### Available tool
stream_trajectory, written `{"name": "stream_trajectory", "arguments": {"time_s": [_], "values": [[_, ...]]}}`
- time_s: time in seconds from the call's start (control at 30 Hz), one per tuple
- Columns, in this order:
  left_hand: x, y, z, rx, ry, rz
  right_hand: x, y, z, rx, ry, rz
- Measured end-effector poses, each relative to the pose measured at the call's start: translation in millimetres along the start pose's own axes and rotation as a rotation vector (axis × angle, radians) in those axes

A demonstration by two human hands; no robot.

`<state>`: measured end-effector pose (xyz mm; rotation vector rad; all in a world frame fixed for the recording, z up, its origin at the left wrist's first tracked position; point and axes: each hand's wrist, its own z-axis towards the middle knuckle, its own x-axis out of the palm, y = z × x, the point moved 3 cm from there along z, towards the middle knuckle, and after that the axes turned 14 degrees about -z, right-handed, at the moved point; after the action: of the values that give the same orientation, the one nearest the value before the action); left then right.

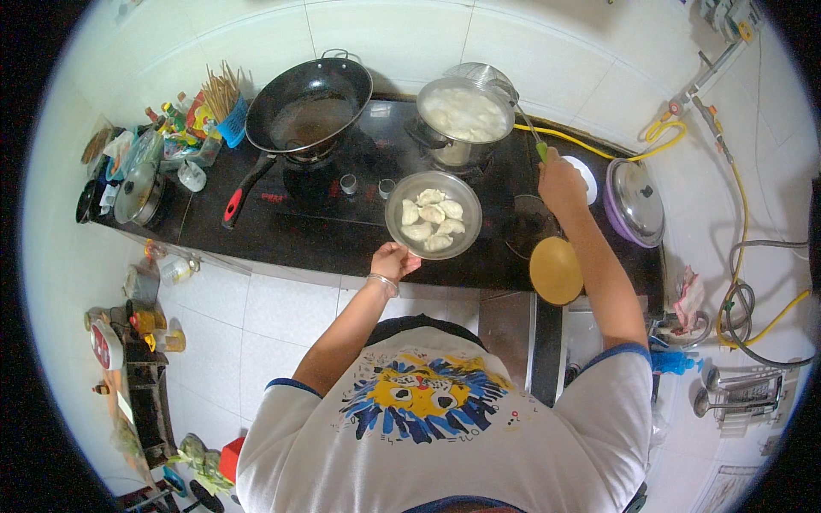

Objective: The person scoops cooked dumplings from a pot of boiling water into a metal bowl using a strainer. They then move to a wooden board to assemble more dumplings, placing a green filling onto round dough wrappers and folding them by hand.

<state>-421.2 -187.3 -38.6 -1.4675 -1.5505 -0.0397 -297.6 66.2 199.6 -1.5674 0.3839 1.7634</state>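
My left hand (394,261) grips the near rim of a round metal plate (396,224), thumb on top, holding it in front of the stove. Several pale dumplings (431,213) lie in it. My right hand (563,184) is closed round the green handle of a wire skimmer (481,73). Its mesh head is at the far edge of a steel pot (422,115), partly hidden behind the rim. Whitish, cloudy contents (464,113) fill the pot, with pale shapes showing through; whether they are dumplings I cannot tell. The pot stands on the right burner.
A black wok (299,115) sits on the left burner, its red-tipped handle reaching nearer. Right of the stove are a yellow round lid or board (556,270), a white dish (583,178) and a purple basin with a glass lid (634,201). Chopsticks (223,92) and bottles crowd the left.
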Motion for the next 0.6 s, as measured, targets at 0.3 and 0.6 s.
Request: {"name": "stream_trajectory", "arguments": {"time_s": [0.3,0.6], "values": [[-1,1,-1,-0.01,0.028,-0.019,-1,14,-4,-0.053,-0.052,-0.153],[1,1,-1,-0.02,0.013,-0.02,5,22,0,-0.066,-0.042,-0.137]]}}
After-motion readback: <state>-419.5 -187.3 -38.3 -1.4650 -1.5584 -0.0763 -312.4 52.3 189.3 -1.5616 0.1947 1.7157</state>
